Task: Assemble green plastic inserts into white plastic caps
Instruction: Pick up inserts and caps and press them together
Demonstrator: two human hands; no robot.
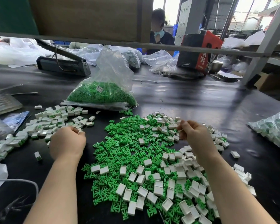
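A heap of loose green inserts (120, 147) mixed with white caps (158, 189) covers the black table in front of me. To the left lies a spread of assembled caps with green showing (50, 123). My left hand (67, 143) rests at the edge of that spread, fingers curled, with a small white piece at its fingertips. My right hand (196, 136) hovers over the far right of the heap, fingers pinched together; what it pinches is hidden.
A clear bag of green inserts (102, 92) stands behind the heap. A bag of finished caps (275, 130) lies at the right edge. A heat sealer (63, 63), a red and black box (199, 50) and a person sit beyond. A metal tray (2, 102) is at left.
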